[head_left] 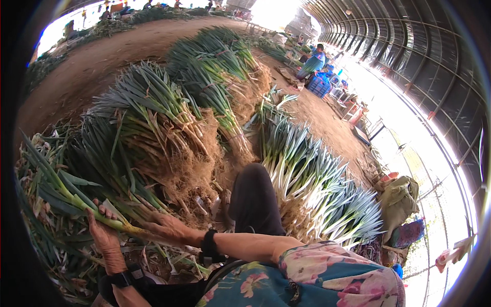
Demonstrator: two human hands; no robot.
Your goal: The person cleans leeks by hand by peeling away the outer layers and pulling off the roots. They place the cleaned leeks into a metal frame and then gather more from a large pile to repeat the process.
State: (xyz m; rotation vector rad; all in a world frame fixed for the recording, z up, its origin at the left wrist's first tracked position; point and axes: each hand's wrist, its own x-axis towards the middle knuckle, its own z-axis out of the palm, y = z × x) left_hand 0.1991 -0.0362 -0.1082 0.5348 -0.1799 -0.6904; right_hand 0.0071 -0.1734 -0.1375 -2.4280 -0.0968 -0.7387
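Observation:
My left hand (104, 233) grips a green onion stalk (66, 194) near its pale lower stem, leaves pointing up and left. My right hand (163, 225) reaches across from the right and holds the same stalk's lower end, beside the left hand. Both wrists wear black bands. In front of my hands rises a heap of unclean green onions (153, 128) with muddy roots facing me. A trimmed, white-stemmed pile (307, 174) lies to the right of my dark-trousered knee (253, 197).
Loose leaves litter the ground at left (46, 230). More onion heaps (215, 56) run back along the dirt floor. A person in blue (313, 62) sits by a blue crate (319, 86) far right. Cloth bags (399, 202) lie at right under the greenhouse arch.

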